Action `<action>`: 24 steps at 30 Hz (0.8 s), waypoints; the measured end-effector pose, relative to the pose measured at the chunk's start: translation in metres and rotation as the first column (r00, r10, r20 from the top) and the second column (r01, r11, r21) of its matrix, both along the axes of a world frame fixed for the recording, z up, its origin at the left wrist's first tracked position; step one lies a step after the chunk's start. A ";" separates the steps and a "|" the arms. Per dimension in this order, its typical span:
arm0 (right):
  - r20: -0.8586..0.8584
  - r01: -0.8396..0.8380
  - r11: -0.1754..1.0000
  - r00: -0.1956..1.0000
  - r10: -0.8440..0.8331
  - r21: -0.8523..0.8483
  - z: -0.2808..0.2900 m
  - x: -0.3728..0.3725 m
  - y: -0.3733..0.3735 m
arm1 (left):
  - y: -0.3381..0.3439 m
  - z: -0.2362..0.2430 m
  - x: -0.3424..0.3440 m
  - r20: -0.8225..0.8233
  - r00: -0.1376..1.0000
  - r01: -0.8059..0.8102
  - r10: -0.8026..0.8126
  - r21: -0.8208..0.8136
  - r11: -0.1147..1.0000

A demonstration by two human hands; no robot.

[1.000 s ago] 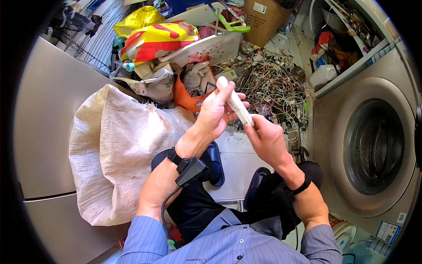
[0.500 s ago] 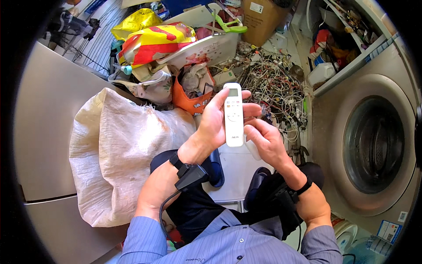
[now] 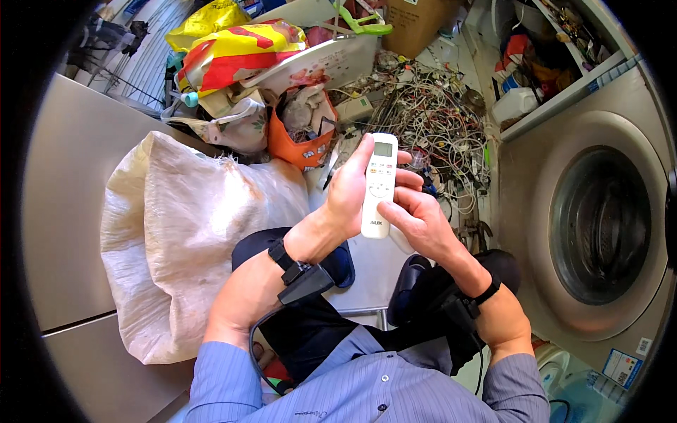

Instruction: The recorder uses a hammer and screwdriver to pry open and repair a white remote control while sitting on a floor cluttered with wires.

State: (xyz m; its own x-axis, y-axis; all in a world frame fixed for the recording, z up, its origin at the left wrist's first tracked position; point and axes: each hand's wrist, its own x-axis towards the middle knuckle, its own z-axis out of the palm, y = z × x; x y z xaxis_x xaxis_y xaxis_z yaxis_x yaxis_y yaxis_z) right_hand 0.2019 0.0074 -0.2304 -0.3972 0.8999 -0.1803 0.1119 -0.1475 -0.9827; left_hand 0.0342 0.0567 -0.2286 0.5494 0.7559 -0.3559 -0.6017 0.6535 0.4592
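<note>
A slim white remote control (image 3: 379, 187) with a small grey screen and several buttons stands nearly upright in front of me, its face toward me. My left hand (image 3: 347, 189) is closed round it, thumb along the left edge and fingertips showing past the right edge. Against the lower right of the remote, my right hand (image 3: 417, 220) pinches it, the thumb on its face below the buttons and the fingers partly hidden behind. A pale, rounded edge shows just under my right hand; what it belongs to I cannot make out.
A big white woven sack (image 3: 190, 240) slumps at my left. Beyond lie an orange bag (image 3: 300, 148), a white tub (image 3: 345, 63) with a yellow-red bag, and a heap of tangled cables (image 3: 437, 127). A front-loading washing machine (image 3: 599, 225) stands at right.
My right thumb has moved left onto the lower face of the remote control, from beside its right edge. The remote control has shifted slightly right relative to the floor things; my left hand still holds it.
</note>
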 end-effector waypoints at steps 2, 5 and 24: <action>-0.074 -0.024 0.999 0.997 0.021 -0.036 0.003 0.001 0.000 | -0.001 0.003 0.000 -0.011 1.000 0.007 -0.007 -0.011 1.000; -0.138 -0.040 0.996 0.990 0.028 -0.085 -0.002 0.003 0.001 | 0.000 0.003 0.003 -0.029 0.999 0.012 -0.012 -0.023 1.000; 0.175 -0.066 0.997 0.983 0.061 0.025 -0.004 -0.006 0.000 | 0.003 -0.016 -0.005 -0.181 0.950 -0.263 0.254 -0.028 0.964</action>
